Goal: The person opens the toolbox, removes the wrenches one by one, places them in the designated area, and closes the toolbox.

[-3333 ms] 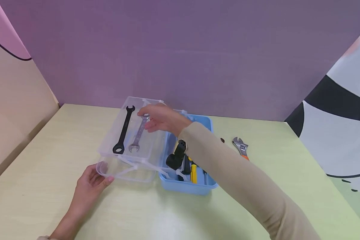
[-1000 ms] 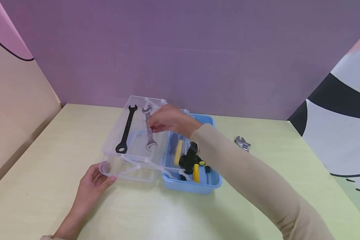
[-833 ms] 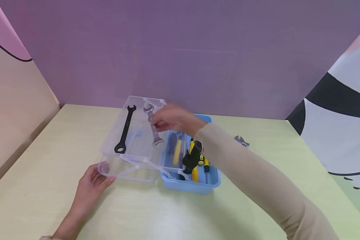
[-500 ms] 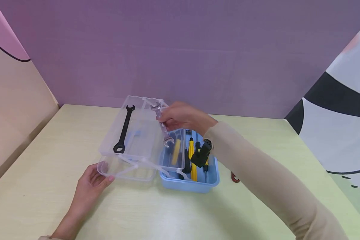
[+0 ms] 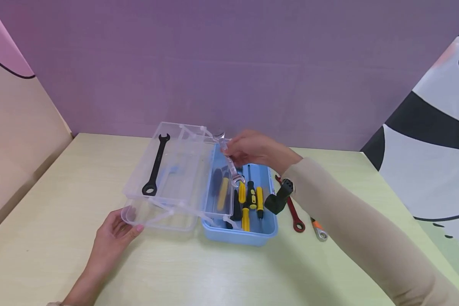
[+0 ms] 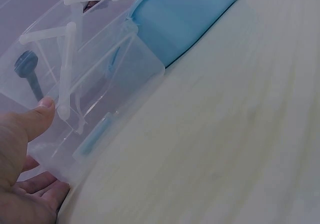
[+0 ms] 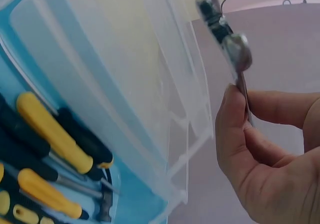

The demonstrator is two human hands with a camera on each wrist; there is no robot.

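Note:
My right hand (image 5: 254, 148) pinches a silver open-end wrench (image 5: 230, 165) by its shaft, over the blue toolbox (image 5: 239, 239). In the right wrist view the wrench (image 7: 237, 54) stands up between thumb and fingers. My left hand (image 5: 109, 238) grips the near left corner of the toolbox's clear folded-out lid (image 5: 168, 221); in the left wrist view the thumb lies over its edge and the fingers sit beneath. A black combination wrench (image 5: 157, 165) lies in the clear upper tray (image 5: 183, 170) on the left.
Several yellow-and-black screwdrivers (image 5: 260, 199) lie in the toolbox. To its right on the table are a red wrench (image 5: 299, 226) and an orange-handled wrench (image 5: 321, 234), partly covered by my right sleeve (image 5: 352, 216). A purple panel (image 5: 229, 76) stands behind the table.
My right hand has lifted the silver wrench from the clear tray and carried it right, over the blue toolbox. The left hand keeps its grip on the lid. The red wrench has come into view.

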